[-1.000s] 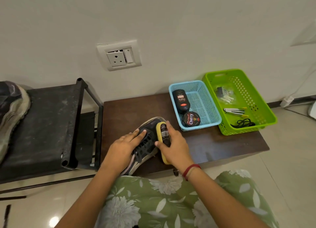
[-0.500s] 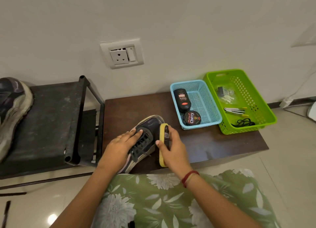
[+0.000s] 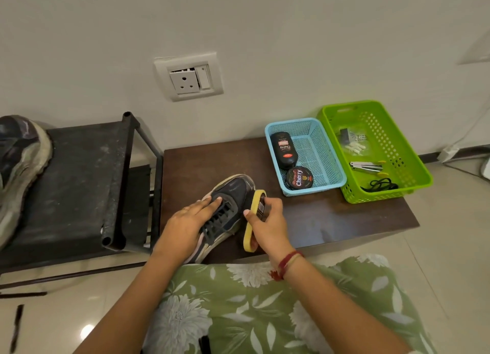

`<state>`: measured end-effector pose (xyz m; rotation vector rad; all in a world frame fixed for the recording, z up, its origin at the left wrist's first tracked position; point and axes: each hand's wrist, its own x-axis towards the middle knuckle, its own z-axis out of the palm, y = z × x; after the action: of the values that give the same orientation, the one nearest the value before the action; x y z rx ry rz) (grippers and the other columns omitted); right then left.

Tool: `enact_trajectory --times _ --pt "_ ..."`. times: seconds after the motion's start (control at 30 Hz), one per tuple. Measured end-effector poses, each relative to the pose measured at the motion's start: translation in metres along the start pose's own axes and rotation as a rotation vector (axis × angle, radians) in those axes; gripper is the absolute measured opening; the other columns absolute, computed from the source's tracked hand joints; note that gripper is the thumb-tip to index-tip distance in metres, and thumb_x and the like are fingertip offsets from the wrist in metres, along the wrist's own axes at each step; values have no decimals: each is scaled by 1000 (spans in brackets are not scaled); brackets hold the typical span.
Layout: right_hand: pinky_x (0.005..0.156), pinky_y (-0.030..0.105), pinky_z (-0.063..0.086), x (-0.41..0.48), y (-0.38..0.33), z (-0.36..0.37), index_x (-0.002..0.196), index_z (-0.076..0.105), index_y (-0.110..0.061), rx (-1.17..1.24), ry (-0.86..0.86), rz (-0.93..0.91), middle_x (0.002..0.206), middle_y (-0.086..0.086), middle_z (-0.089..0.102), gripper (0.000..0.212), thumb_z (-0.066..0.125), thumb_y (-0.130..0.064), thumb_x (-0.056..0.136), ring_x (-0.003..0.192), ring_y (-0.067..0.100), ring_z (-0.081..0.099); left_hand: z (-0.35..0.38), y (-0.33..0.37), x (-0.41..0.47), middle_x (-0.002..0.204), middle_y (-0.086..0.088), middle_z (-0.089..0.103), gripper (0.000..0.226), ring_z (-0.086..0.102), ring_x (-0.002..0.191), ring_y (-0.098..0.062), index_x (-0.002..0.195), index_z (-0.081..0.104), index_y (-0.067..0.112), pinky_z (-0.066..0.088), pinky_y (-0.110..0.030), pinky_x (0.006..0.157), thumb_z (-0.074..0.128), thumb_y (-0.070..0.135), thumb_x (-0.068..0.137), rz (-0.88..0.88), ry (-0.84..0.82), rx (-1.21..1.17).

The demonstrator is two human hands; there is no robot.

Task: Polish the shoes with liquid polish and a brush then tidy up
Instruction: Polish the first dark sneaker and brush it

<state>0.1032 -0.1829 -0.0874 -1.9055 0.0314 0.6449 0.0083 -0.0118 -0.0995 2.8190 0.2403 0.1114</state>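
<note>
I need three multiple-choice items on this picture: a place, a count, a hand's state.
1. The round black polish tin lies: A in the light blue mesh basket; B on the floor; C in a lap.
2. Baskets on the dark brown table: A one; B two; C three.
3. The right hand: A grips the yellow-backed brush; B lies open; C holds a bottle.
A, the tin rests inside the blue mesh. B, the blue one and a bright green perforated basket. A, it wraps the brush.
</note>
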Motion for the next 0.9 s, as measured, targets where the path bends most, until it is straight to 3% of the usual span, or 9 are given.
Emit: enact_trajectory --times 0.13,0.33,0.57,0.67,0.77,0.9 --pt "93 37 47 20 -10 -3 120 43 -19 -155 31 -100 117 3 60 43 68 -25 85 107 23 58 0 0 0 137 -11 54 76 55 122 -32 140 47 23 48 -43 95 55 -13 74 -19 -3 -4" --pt "94 33 46 -20 25 4 103 40 -29 -215 -177 -75 118 -2 59 37 71 -23 83 109 19 57 0 -1 4 138 -10 53 76 54 123 -31 140 46 23 47 -41 96 55 -14 74 -31 -3 -30" --pt "91 34 47 27 -11 -4 110 47 -26 -186 16 -170 114 0 62 38 72 -27 81 103 19 59 0 1 -2 136 -11 55 78 56 121 -32 139 47 22 47 -42 96 56 -15 71 5 6 -18" --pt "93 39 47 29 -9 -3 110 46 -30 -140 19 -149 115 2 61 38 71 -27 82 104 21 59 0 0 -2 138 -9 53 77 53 124 -30 141 44 22 44 -40 100 54 -13 74 17 -9 -23" --pt "93 43 49 -2 22 10 98 38 -40 -146 -91 -128 115 -1 60 40 70 -24 80 103 19 59 1 -2 -1 131 -10 59 81 59 116 -32 139 48 19 50 -41 91 59 -16 67 0 13 -11" --pt "92 37 48 5 19 4 107 44 -29 -198 -40 -230 116 0 59 37 70 -22 82 106 20 58 2 0 -3 123 -13 64 86 65 105 -34 133 54 16 55 -44 82 68 -18 55 38 30 35"
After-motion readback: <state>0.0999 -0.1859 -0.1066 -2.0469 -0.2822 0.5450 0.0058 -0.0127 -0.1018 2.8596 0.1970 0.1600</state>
